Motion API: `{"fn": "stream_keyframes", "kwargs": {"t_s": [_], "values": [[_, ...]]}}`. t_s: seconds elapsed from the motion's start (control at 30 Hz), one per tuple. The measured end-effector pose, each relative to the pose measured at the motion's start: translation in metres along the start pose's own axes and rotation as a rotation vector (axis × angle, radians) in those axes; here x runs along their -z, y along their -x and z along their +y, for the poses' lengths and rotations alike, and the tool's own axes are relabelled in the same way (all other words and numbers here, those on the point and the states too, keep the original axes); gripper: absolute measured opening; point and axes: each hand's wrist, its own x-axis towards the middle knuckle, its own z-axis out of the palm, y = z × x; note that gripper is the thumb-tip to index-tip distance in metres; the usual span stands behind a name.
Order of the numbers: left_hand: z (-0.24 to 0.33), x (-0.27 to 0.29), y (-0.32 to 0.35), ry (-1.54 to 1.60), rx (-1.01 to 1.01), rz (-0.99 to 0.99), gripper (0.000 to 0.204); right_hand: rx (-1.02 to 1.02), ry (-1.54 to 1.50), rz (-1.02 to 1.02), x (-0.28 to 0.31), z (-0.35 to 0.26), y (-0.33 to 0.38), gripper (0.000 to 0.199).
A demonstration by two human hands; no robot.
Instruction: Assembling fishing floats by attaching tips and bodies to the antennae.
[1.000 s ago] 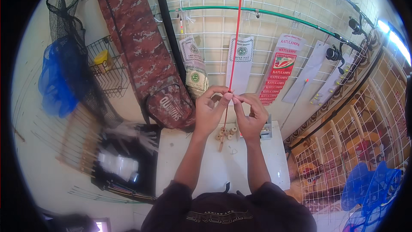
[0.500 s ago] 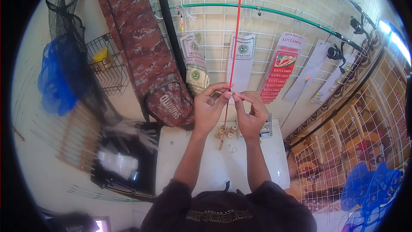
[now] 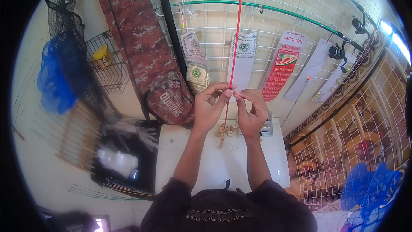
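A thin red fishing rod (image 3: 237, 38) runs from the top of the view down between my hands, with its light-coloured butt end (image 3: 221, 143) low over the white table. My left hand (image 3: 208, 107) grips the rod's shaft between thumb and fingers. Right beside it, my right hand (image 3: 252, 109) is closed in a pinch, its fingertips meeting the left thumb at the rod. Whatever it pinches is too small to make out. Several round tan pieces with holes (image 3: 229, 130), like corks or spools, lie below the hands around the rod's lower part.
A grey compartment box (image 3: 266, 128) sits at the white table's (image 3: 257, 163) right back edge. Behind hang a green rod (image 3: 296, 16), a reel (image 3: 337, 52) and packet strips (image 3: 281, 66) on a wire grid. A camouflage rod bag (image 3: 146, 47) leans left, near a black net (image 3: 68, 21).
Both hands stay at the same place on the rod. Their fingertips have shifted slightly, drawing closer together around the shaft.
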Motion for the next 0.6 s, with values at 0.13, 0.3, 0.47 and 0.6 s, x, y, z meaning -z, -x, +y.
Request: {"fn": "stream_keyframes", "kwargs": {"t_s": [0.13,0.3,0.47,0.6], "values": [[0.003,-0.003,-0.001,0.008,0.009,0.002,0.012,0.031,0.032,0.014,0.000,-0.001,-0.002,0.018],[0.012,-0.004,-0.001,-0.067,0.055,0.018,0.009,0.069,0.051,0.012,-0.001,-0.003,-0.005,0.017],[0.010,-0.005,-0.002,-0.032,0.031,0.030,0.008,-0.009,-0.042,-0.041,0.000,-0.002,-0.003,0.016],[0.007,-0.004,-0.003,-0.071,-0.015,0.014,0.008,-0.131,-0.138,-0.062,0.002,-0.008,-0.010,0.021]]}}
